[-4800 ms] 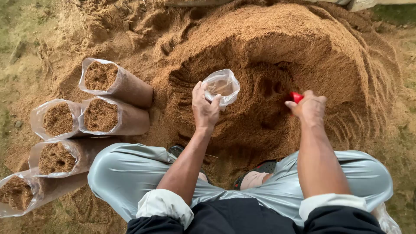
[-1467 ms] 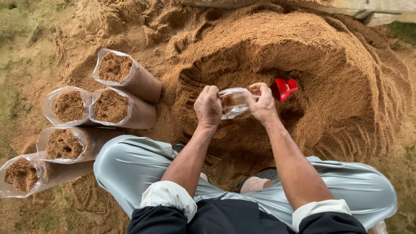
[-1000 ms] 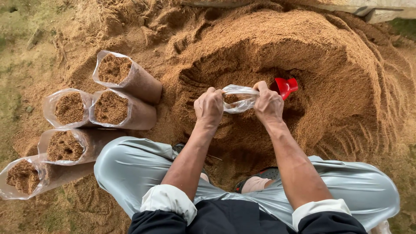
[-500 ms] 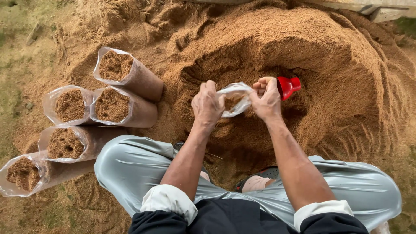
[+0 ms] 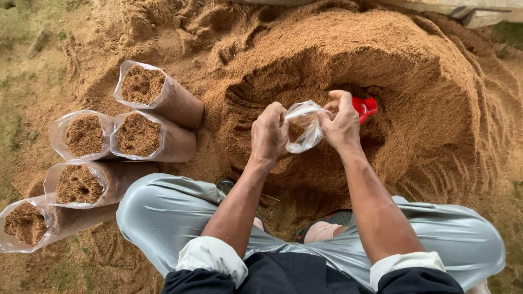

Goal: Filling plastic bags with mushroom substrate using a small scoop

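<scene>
Both my hands hold one clear plastic bag (image 5: 303,128) by its mouth, above the hollow dug in a big pile of brown sawdust (image 5: 414,71). My left hand (image 5: 269,134) grips the left rim and my right hand (image 5: 340,123) grips the right rim. A little sawdust shows inside the bag. A red scoop (image 5: 365,106) lies stuck in the pile just behind my right hand, partly hidden by it.
Several clear bags filled with sawdust lie on their sides at the left, such as one (image 5: 158,98) near the pile and one (image 5: 32,223) at the far left edge. My knees in grey trousers (image 5: 163,218) are spread below. Grass shows at top left.
My right hand left the red scoop and came over to the bag. Both hands have since worked the bag's mouth, which has crumpled and narrowed between them.
</scene>
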